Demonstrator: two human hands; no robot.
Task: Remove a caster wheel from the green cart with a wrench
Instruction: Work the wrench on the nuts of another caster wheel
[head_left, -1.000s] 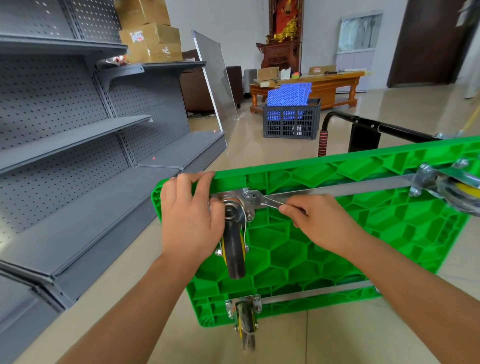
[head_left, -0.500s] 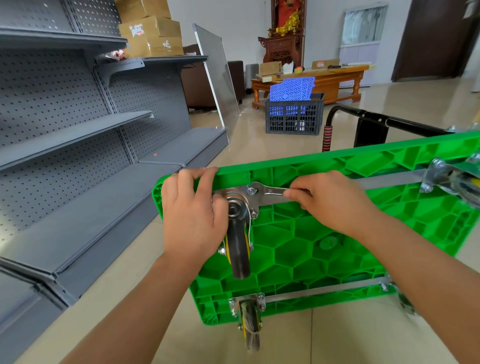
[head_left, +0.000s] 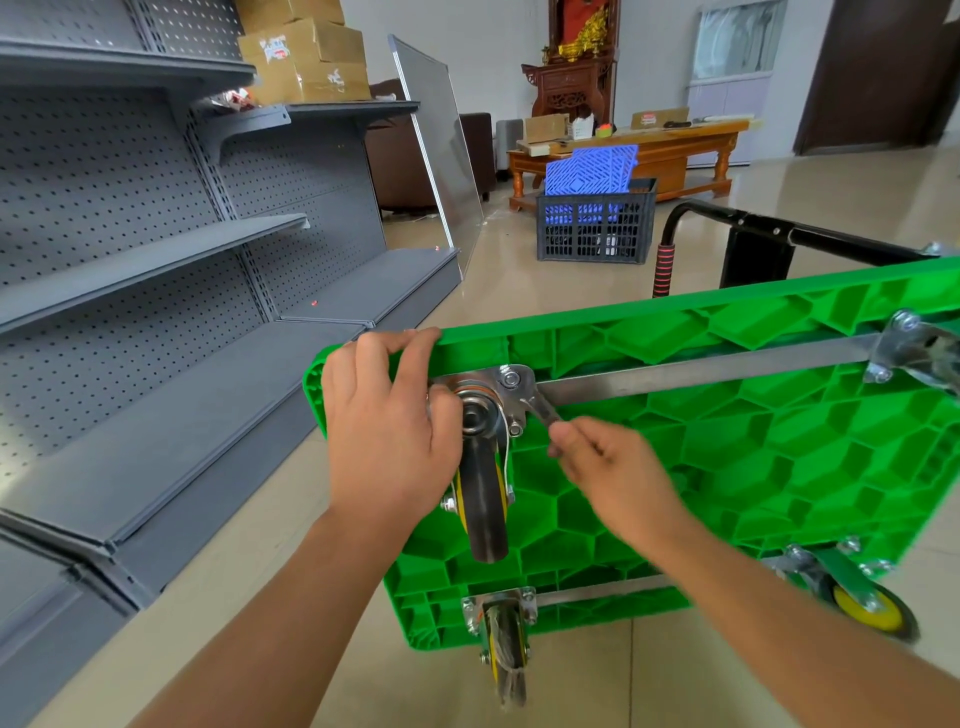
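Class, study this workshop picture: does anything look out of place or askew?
Yes: the green cart stands on its edge, casters facing sideways, while the hands work a wrench at one caster wheel. A grey panel leans against the shelving.

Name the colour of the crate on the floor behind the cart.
Black crate, seen in the head view.

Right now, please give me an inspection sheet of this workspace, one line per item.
Surface: beige tiled floor; cart stands tipped on its edge on it.
Job's things: green cart, underside facing the camera; caster wheel on its plate; wrench at a plate bolt.
Clutter: dark crate holding blue panels; cardboard boxes on the shelving.
Hands: left hand grips the cart edge and the wheel mount; right hand pinches the wrench.
Cables: nothing seen.
Surroundings: grey shelving, leaning panel, wooden table.
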